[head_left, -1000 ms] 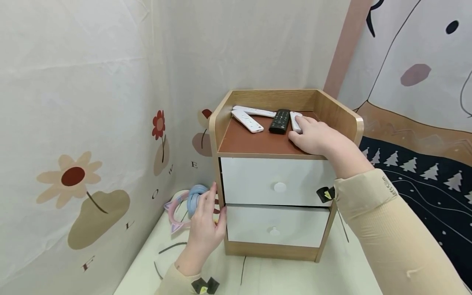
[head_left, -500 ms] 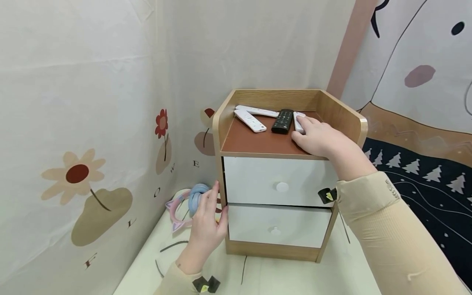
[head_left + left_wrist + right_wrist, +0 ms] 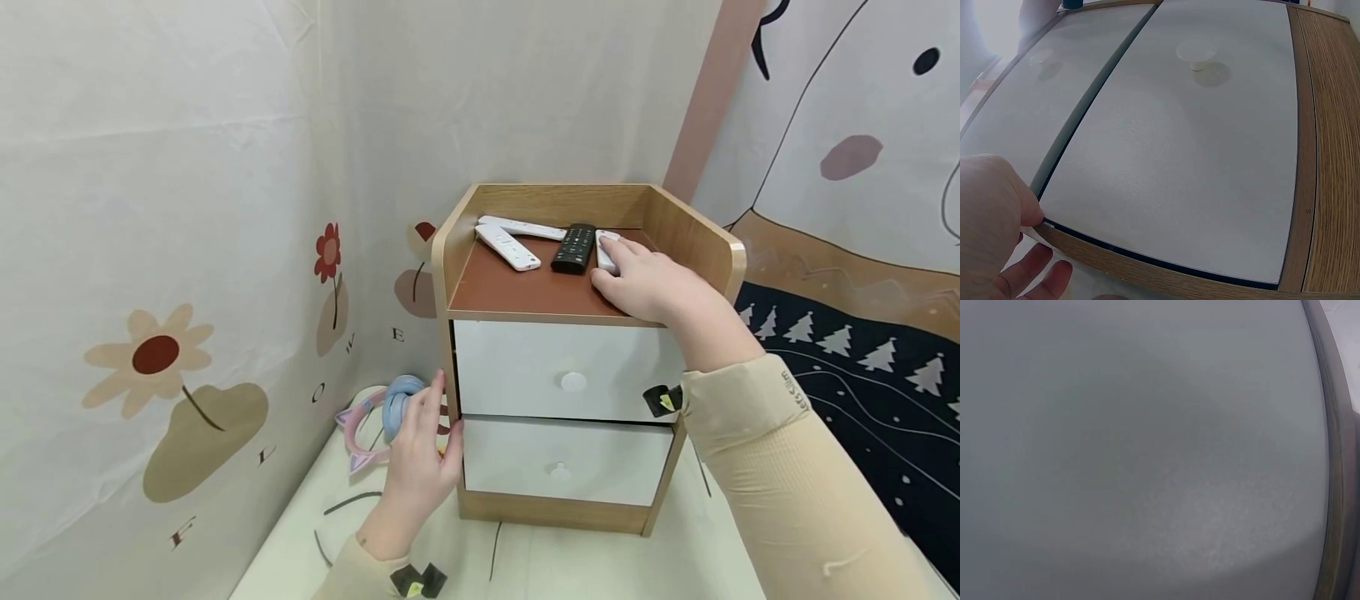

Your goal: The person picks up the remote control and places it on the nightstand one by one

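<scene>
Head view: your right hand (image 3: pixel 643 283) rests relaxed-fingered on a white remote (image 3: pixel 604 250) lying front-to-back atop the cabinet (image 3: pixel 697 242); your left hand (image 3: pixel 420 462), fingers straight, braces the cabinet's lower left edge.

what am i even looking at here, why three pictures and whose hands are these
These are a person's two bare hands, filmed by three cameras at once. The big picture comes from a camera on the head, looking down at a small wooden cabinet with two white drawers. The other two come from cameras on the wrists. The left wrist view shows the drawer fronts up close; the right wrist view shows only a blurred grey surface.

On the cabinet's top lie two white remotes, a black remote and a third white remote. The right hand rests its fingers on that third one. The left hand touches the cabinet's left edge, beside a pair of cat-ear headphones.
</scene>
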`<action>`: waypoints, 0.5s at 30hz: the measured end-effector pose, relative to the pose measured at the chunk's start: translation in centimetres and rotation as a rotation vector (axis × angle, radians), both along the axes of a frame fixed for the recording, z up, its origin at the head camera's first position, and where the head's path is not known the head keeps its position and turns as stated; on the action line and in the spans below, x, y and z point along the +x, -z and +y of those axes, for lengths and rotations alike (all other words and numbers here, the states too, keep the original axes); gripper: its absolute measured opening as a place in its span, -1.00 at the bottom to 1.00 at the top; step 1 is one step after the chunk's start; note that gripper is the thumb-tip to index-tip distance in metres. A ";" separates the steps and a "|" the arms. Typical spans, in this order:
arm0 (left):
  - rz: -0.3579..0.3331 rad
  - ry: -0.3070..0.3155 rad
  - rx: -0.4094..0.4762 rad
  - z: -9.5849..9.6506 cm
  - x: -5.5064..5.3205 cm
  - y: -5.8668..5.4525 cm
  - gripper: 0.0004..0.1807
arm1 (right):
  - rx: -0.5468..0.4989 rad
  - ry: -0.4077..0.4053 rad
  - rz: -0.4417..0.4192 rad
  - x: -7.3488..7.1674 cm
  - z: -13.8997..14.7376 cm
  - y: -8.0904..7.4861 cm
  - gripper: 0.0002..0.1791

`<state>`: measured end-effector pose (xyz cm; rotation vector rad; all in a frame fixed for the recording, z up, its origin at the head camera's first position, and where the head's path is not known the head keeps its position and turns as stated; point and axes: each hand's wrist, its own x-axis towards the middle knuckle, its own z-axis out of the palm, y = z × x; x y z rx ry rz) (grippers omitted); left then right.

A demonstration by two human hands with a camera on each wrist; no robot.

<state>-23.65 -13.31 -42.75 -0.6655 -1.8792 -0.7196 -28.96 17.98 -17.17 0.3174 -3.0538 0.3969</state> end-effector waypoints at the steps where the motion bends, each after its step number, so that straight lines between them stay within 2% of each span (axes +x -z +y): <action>1: -0.001 -0.001 0.000 0.0 0.0 0.0 -0.01 | -0.001 -0.002 0.004 0.0 0.0 0.0 -0.14; 9: 0.004 0.008 0.001 0.0 0.0 0.0 -0.01 | -0.014 -0.047 0.044 0.1 0.2 0.0 -0.18; 15: 0.001 0.008 -0.004 0.1 0.0 0.0 -0.01 | -0.018 -0.031 0.062 0.2 0.2 0.1 -0.13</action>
